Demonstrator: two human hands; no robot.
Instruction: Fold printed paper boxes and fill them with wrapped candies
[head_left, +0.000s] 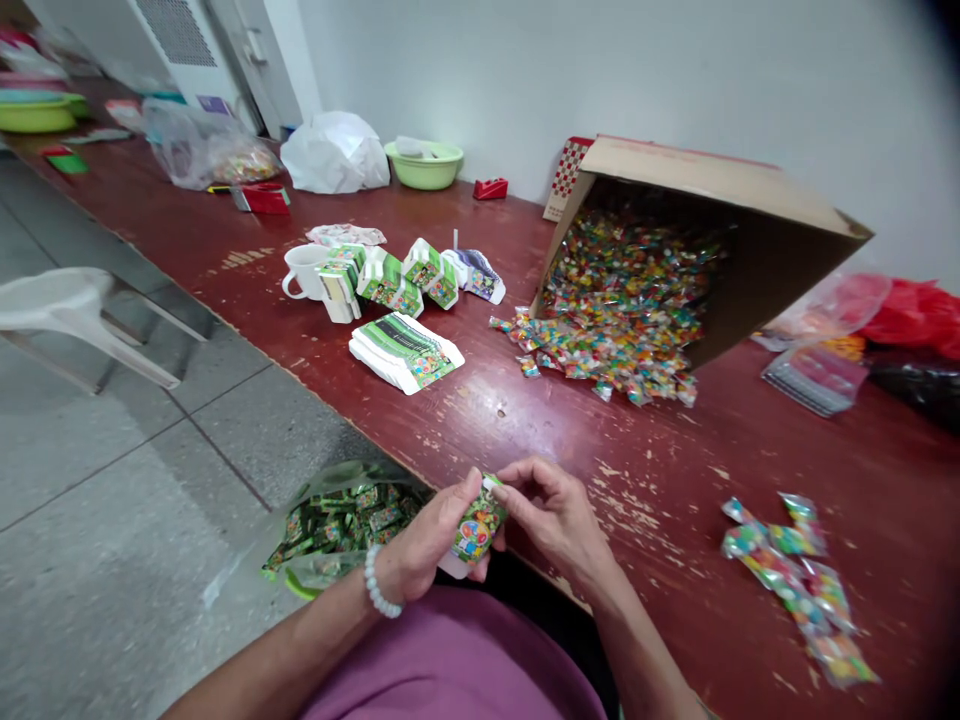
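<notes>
My left hand is wrapped round a small green printed candy box, held near the table's front edge. At the box's upper end, my right hand pinches the white flap between thumb and fingers. A stack of flat green cartons lies ahead on the table. Behind it stand several folded green boxes beside a white mug. Small clear packets of colourful candy spill from a tipped cardboard box. A few more candy packets lie to my right.
Below the table edge at left, an open bag holds many filled green boxes. A white stool stands on the floor. Toward the wall are a white plastic bag, a green basin and a red tape dispenser.
</notes>
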